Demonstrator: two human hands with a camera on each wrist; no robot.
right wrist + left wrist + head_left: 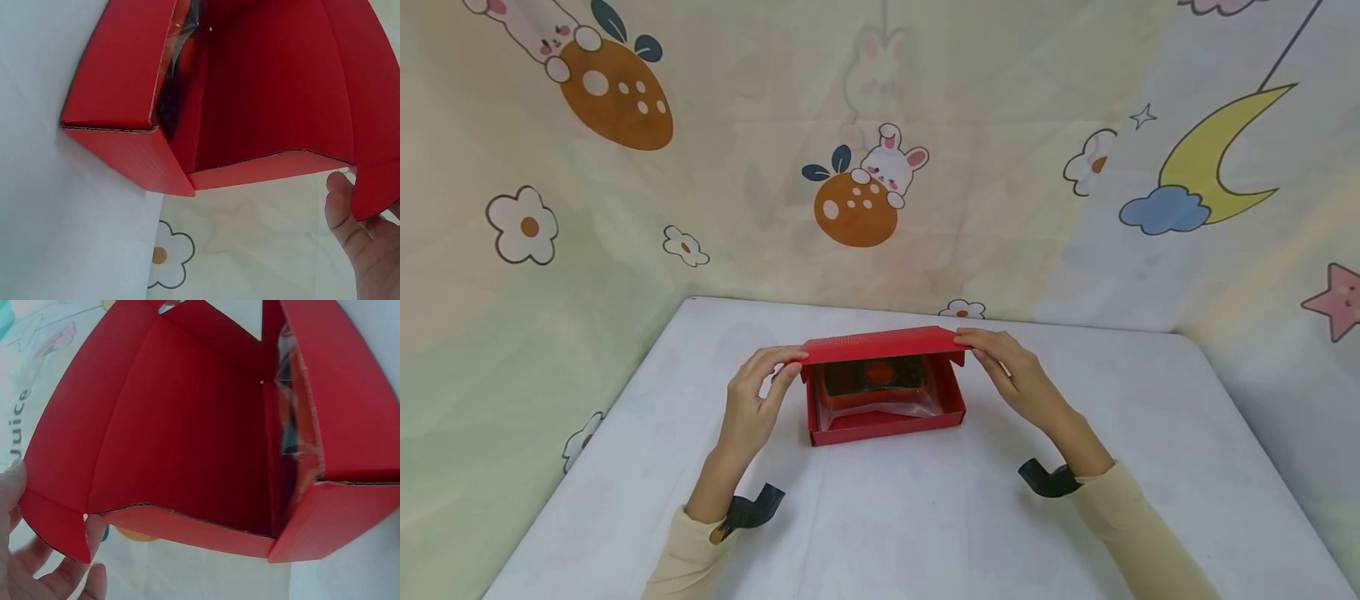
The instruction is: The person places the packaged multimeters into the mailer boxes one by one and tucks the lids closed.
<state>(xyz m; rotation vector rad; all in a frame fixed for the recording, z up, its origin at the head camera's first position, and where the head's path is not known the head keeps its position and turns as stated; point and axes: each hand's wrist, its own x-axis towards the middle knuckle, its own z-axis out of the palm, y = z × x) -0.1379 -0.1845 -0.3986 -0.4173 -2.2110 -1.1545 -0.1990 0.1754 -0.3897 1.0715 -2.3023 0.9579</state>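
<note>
A red cardboard box (887, 429) stands on the white table with its hinged lid (880, 343) partly raised. Inside lies a package (842, 396) in clear plastic, orange-red with a dark panel; its kind cannot be told. At the lid's left front corner, my left hand (751, 407) pinches the edge between thumb and fingers. My right hand (1024, 383) holds the opposite corner the same way. Both wrist views show the lid's red inner face and side flaps, with the left hand (37, 569) and right hand (369, 250) at the front flap's ends.
The white tabletop (895, 525) extends around the box. Behind it hangs a cloth backdrop (737, 150) printed with rabbits, flowers and a moon. Black bands (752, 508) circle both wrists below cream sleeves.
</note>
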